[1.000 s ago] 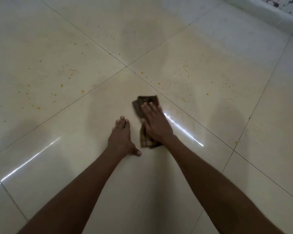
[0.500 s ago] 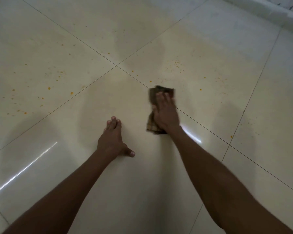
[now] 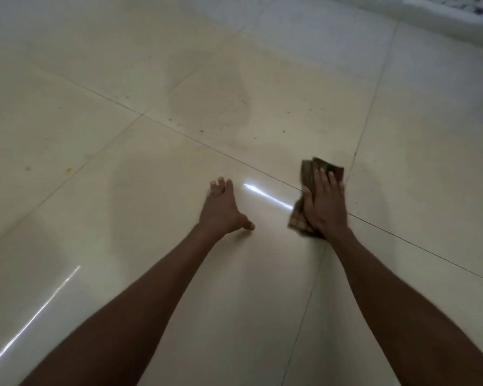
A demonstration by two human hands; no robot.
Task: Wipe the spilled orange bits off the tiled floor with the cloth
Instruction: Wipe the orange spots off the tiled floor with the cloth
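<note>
Looking down at the tiled floor (image 3: 95, 274), cream and glossy, dark grout lines crossing it on the diagonal. My right hand (image 3: 325, 206) presses flat on the cloth (image 3: 308, 171), fingers straight, palm down; nothing curled round it. Cloth is brown, checked, bunched into a folded pad, lying across a grout line right of centre, its far edge and left side showing past the hand. My left hand (image 3: 222, 208) rests flat on bare tile just left of it, fingers spread, thumb out to the right, holding nothing. Hands well apart from each other, a bright streak of reflected light between them.

Orange bits (image 3: 201, 131) lie scattered on the far tiles: a few near the grout crossing, one by the left edge, others further right. All are beyond the cloth and apart from it. Frame is motion-blurred, so finer specks I cannot tell. Pale raised ledge (image 3: 444, 20) runs along the far right corner. Nothing stands between cloth and bits.
</note>
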